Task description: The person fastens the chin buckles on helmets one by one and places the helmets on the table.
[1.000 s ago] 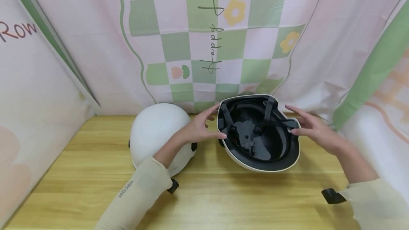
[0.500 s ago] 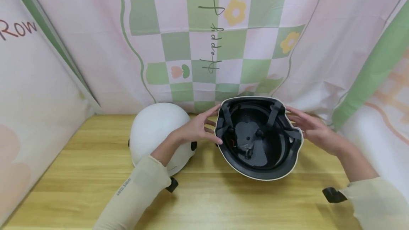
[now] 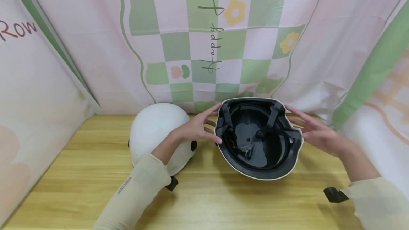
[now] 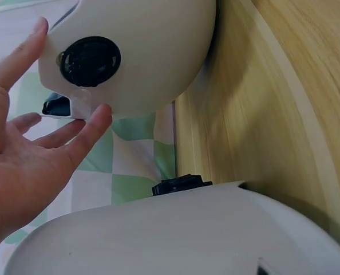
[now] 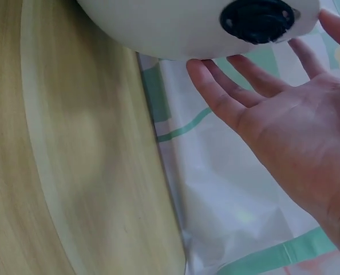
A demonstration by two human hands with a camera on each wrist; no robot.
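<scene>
A white helmet [image 3: 258,174] rests on its dome at the right, its opening tilted toward the head camera. Black padding [image 3: 289,159], straps [image 3: 272,115] and a buckle inside are visible. My left hand [image 3: 198,127] touches its left side with fingers and thumb spread, near a round black knob [image 4: 91,61]. On the opposite side, my right hand [image 3: 317,132] touches the shell with extended fingertips, beside another black knob [image 5: 257,20]. A second white helmet [image 3: 156,129] sits dome up at the left, under my left forearm.
Both helmets stand on a wooden table [image 3: 223,205]. Behind it hangs a printed curtain [image 3: 201,45] with green checks and flowers. Light fabric panels [image 3: 41,77] flank the left and right sides. Black straps [image 3: 334,195] stick out by the sleeves.
The right helmet has turned and tipped slightly toward the head camera, its near rim now lower in view. My right thumb has moved from the inner rim to its outer edge.
</scene>
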